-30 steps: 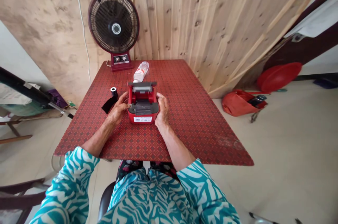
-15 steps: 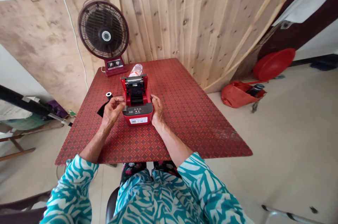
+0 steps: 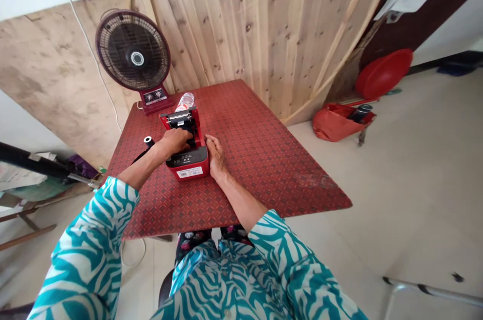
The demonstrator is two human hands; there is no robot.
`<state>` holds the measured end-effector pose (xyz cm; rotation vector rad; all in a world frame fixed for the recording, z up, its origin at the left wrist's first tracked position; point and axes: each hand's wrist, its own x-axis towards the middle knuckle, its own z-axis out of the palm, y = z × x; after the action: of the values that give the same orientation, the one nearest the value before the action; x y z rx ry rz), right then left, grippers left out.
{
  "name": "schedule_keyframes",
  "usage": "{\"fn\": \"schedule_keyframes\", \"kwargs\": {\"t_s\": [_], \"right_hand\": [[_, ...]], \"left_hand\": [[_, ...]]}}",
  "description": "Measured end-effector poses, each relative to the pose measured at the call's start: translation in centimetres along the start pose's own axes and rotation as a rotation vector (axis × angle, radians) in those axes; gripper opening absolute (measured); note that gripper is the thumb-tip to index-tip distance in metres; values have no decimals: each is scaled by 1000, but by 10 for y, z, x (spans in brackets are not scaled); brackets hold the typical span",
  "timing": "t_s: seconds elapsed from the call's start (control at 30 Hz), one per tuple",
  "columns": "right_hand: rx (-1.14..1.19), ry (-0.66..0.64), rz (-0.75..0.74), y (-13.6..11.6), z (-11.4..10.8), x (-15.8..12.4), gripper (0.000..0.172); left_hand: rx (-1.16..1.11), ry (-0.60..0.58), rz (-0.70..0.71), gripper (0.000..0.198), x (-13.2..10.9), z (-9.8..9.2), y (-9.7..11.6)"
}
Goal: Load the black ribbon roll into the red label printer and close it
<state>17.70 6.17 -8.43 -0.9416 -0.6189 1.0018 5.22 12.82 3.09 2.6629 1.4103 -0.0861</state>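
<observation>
We are sitting in a plain room, probably in a home: a maroon household fan (image 3: 134,56) is standing at the back-left corner of the desk (image 3: 271,174), a wooden plank wall (image 3: 234,18) is rising behind the desk, and a red basin (image 3: 385,73) and an orange bag (image 3: 329,125) are resting to the desk's right.

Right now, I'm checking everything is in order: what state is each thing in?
Red machine: upright, lid raised
Left hand: over the open machine, grip hidden
Right hand: against the machine's right side
Bottle: lying down, partly hidden
Black roll: standing on end
Fan: upright; whether running, unclear
Red bag: open, dark flask inside
Red basin: tilted
</observation>
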Motion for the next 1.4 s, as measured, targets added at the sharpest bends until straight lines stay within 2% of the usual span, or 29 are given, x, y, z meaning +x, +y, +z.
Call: {"fn": "schedule_keyframes", "kwargs": {"t_s": [0.1,0.27,0.43,0.63,0.77,0.83,0.9,1.0,1.07,1.13,1.2,1.3,1.4], "right_hand": [[-4,2,-6,1,0,1,37],[5,-11,-4,-3,2,0,36],[-34,-6,8,-8,2,-2,37],[-41,-23,-14,0,-1,1,37],[-53,-30,-24,3,-4,3,36],[-39,-31,-14,4,-4,3,37],[-20,-33,5,4,-5,3,38],[-9,-25,25,3,-5,2,40],[-7,-19,37,3,-5,1,41],[0,-14,54,3,-5,1,42],[7,-10,66,2,-5,0,43],[18,-1,80,1,-5,-1,45],[24,-4,92,1,-6,-2,47]], "left_hand": [[90,-13,-1,25,1,-1,4],[49,21,-4,30,-8,-10,4],[146,-3,-30,31,-17,-17,11],[178,6,-73,28,-18,-22,22],[184,8,-36,25,-32,-36,26],[119,82,1,25,-44,-49,19],[-22,233,-7,28,-56,-64,1],[-214,479,-184,33,-65,-75,-42],[-320,527,-277,35,-63,-68,-73],[-443,536,-292,34,-55,-51,-98],[-502,501,-281,35,-44,-28,-115],[-405,433,-408,30,-27,-1,-123],[-274,288,-524,26,-14,13,-120]]}}
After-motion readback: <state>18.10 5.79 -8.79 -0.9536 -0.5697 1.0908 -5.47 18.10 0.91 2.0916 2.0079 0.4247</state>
